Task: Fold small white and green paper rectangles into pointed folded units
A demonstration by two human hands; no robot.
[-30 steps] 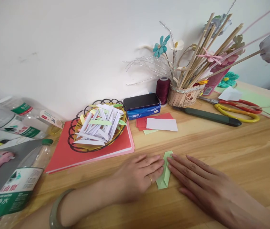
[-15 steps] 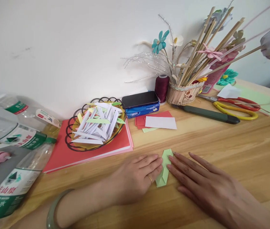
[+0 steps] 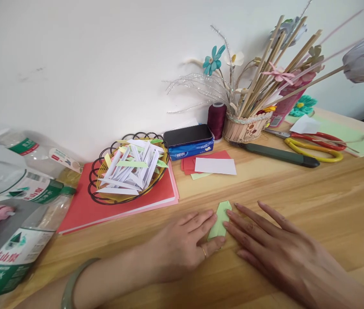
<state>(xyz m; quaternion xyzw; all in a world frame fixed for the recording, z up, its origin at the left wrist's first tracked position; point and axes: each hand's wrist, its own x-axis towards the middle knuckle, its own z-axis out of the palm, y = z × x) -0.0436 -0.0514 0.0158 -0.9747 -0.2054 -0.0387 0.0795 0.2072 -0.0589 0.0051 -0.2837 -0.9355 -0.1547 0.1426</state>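
tabletop [image 3: 298,201]: flat fingers [image 3: 233,216] on green paper [image 3: 220,216]

A home craft desk (paper flowers [image 3: 213,60], scissors [image 3: 317,143], folded strips [image 3: 130,165]).

A small folded piece of pale green paper [image 3: 220,219] is laid flat on the wooden tabletop, near the front edge. A narrow, elongated shape is shown, pointed at the far end and creased down its length. It is angled slightly, near end to the left. Its near end is covered by fingers, and both long sides are touched by fingertips.
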